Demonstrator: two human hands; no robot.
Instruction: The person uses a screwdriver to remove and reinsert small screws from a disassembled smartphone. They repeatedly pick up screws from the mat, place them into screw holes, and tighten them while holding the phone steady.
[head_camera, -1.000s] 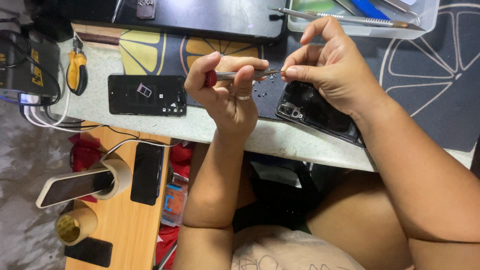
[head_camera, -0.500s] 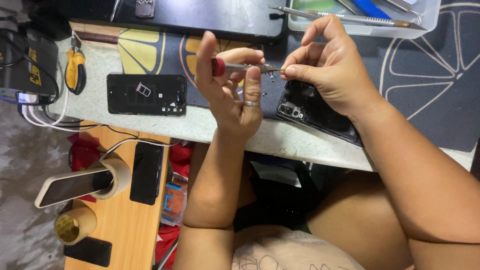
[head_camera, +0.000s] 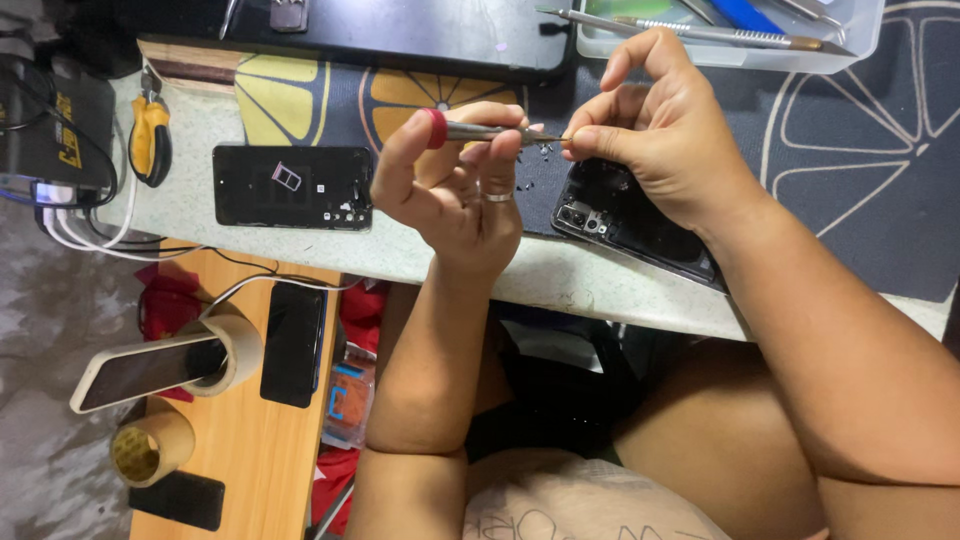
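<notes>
Left hand grips one slim metal screwdriver with a red cap, held above the mat; right hand pinches its tip. Two opened black phones: one left, one beneath the right hand.

Pale worktop carries a dark patterned mat, opened phone, seemingly pliers

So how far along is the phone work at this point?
Done, by the look of it: the opened phone lies on the mat with its inner parts exposed, loose screws beside it, and a separate back cover sits to the side. In hand: the left hand holds a red-capped screwdriver, whose tip the right hand pinches. Left: nothing shows the phone closed up.
</notes>
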